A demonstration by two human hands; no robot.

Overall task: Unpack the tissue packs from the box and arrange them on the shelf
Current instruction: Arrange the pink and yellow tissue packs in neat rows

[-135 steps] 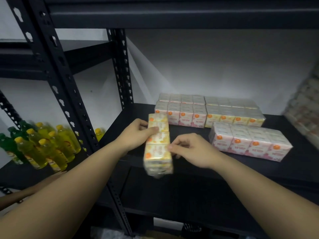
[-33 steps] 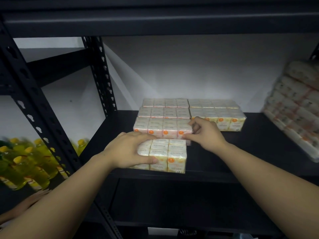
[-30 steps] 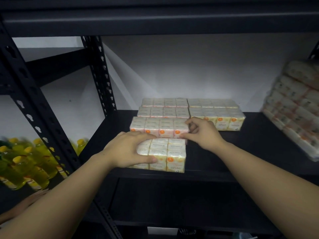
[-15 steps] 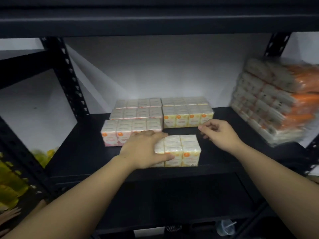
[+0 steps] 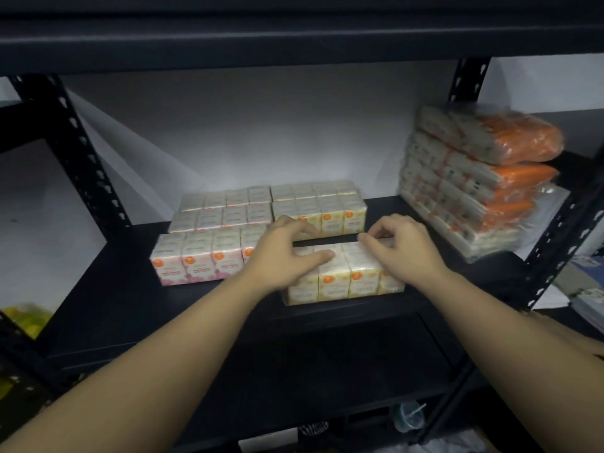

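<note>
Head view: two hands (image 5: 284,253) grip one of five tissue packs (image 5: 343,276).

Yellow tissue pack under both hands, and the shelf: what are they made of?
Yellow tissue pack: looks like soft paper bundles in glossy clear plastic film, judging by the sheen. Shelf: probably matte black painted metal, given the perforated uprights.

The black shelf (image 5: 108,308) carries yellow and pink tissue packs (image 5: 340,276) and stacked orange-ended bundles (image 5: 474,178)
</note>
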